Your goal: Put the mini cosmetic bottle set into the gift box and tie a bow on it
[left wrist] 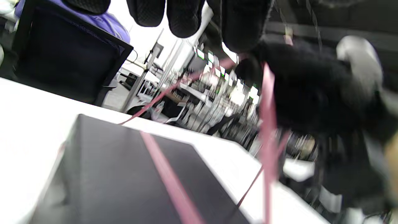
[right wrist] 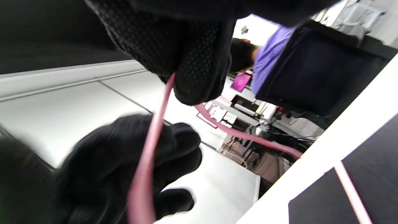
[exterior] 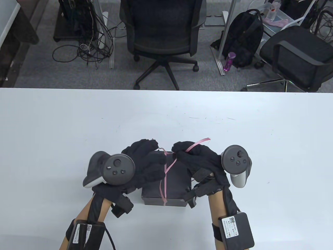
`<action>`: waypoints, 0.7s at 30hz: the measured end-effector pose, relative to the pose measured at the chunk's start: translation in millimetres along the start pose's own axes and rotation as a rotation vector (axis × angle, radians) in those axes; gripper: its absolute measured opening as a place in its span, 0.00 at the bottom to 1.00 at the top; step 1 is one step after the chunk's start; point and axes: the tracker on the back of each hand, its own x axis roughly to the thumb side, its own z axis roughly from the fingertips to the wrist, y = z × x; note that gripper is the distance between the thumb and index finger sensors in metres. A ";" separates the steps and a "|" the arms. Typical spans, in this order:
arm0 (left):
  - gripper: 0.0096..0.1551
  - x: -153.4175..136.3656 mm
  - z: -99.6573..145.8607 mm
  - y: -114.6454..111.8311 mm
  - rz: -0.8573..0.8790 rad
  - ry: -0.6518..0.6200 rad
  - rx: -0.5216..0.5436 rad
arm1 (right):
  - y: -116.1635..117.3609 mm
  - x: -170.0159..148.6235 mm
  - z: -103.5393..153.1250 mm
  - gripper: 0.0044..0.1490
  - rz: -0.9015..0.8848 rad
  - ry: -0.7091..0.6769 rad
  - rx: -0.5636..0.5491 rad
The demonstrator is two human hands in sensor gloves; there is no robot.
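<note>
A closed black gift box (exterior: pixel 174 183) lies on the white table (exterior: pixel 52 130) near the front edge, with a thin pink ribbon (exterior: pixel 165 174) wrapped lengthwise over its lid. Both gloved hands hover over the box's far end. My right hand (exterior: pixel 185 153) pinches a ribbon strand whose free end (exterior: pixel 203 141) sticks up to the right. My left hand (exterior: pixel 153 158) has its fingers curled at the crossing strands. The left wrist view shows the box lid (left wrist: pixel 118 174) and taut ribbon (left wrist: pixel 269 124). In the right wrist view my fingertips (right wrist: pixel 192 62) pinch the ribbon (right wrist: pixel 149 155). No bottles are visible.
Beyond the table's far edge stand a black office chair (exterior: pixel 162 33), a second chair (exterior: pixel 299 57), a black backpack (exterior: pixel 244 36) and floor cables (exterior: pixel 85 47). A person in a purple top (right wrist: pixel 267 59) appears in the right wrist view's background.
</note>
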 end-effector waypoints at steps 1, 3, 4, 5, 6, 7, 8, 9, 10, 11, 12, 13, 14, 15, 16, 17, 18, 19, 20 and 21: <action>0.45 -6.5 -5.3 -1.3 0.099 -0.008 0.022 | -0.1 1.9 -0.5 0.21 -0.003 -0.014 0.013; 0.42 -22.3 -24.6 -13.8 0.326 -0.040 -0.043 | 1.5 5.6 -3.3 0.20 -0.022 -0.055 0.052; 0.42 -25.9 -31.3 -19.2 0.385 -0.053 -0.092 | 2.9 7.2 -4.9 0.20 -0.036 -0.068 0.070; 0.41 -30.6 -40.8 -27.5 0.467 -0.063 -0.159 | 4.7 8.5 -7.2 0.21 -0.055 -0.080 0.086; 0.41 -32.9 -45.6 -31.1 0.508 -0.069 -0.180 | 5.7 9.1 -8.4 0.21 -0.063 -0.080 0.091; 0.40 -36.8 -52.5 -35.4 0.548 -0.064 -0.194 | 6.5 9.6 -10.0 0.21 -0.065 -0.079 0.088; 0.40 -41.7 -58.1 -37.4 0.548 -0.063 -0.206 | 6.6 9.3 -11.8 0.21 -0.055 -0.076 0.084; 0.40 -44.8 -60.5 -37.8 0.548 -0.058 -0.222 | 6.4 8.7 -12.6 0.21 -0.046 -0.073 0.082; 0.40 -49.4 -61.6 -36.1 0.535 -0.027 -0.239 | 5.7 6.6 -14.0 0.21 -0.030 -0.063 0.075; 0.39 -54.7 -61.2 -32.6 0.497 0.001 -0.234 | 5.2 3.6 -15.3 0.21 -0.021 -0.053 0.068; 0.39 -58.9 -60.2 -28.5 0.454 0.028 -0.218 | 4.9 0.4 -16.4 0.21 -0.021 -0.041 0.061; 0.38 -62.0 -59.0 -24.7 0.414 0.058 -0.205 | 5.0 -1.4 -17.0 0.21 -0.022 -0.038 0.057; 0.37 -66.8 -56.2 -18.4 0.354 0.091 -0.193 | 5.5 -4.4 -18.0 0.21 -0.024 -0.033 0.053; 0.37 -69.8 -54.0 -14.5 0.325 0.110 -0.185 | 6.0 -6.3 -18.6 0.21 -0.023 -0.030 0.051; 0.35 -74.0 -50.7 -9.2 0.291 0.158 -0.168 | 6.6 -9.2 -19.5 0.21 -0.020 -0.026 0.044; 0.34 -77.2 -48.2 -5.7 0.267 0.195 -0.183 | 7.3 -11.3 -20.5 0.21 -0.016 -0.025 0.036; 0.33 -79.7 -46.3 -3.5 0.248 0.232 -0.212 | 7.7 -12.5 -21.1 0.21 -0.011 -0.023 0.030; 0.31 -82.3 -44.5 -2.1 0.231 0.277 -0.268 | 8.5 -13.6 -21.9 0.21 -0.001 -0.021 0.020; 0.31 -83.9 -42.8 -2.5 0.227 0.300 -0.347 | 9.7 -14.3 -22.2 0.21 0.011 -0.018 0.010; 0.32 -84.5 -41.9 -3.5 0.232 0.303 -0.390 | 10.8 -14.5 -22.2 0.21 0.017 -0.017 0.002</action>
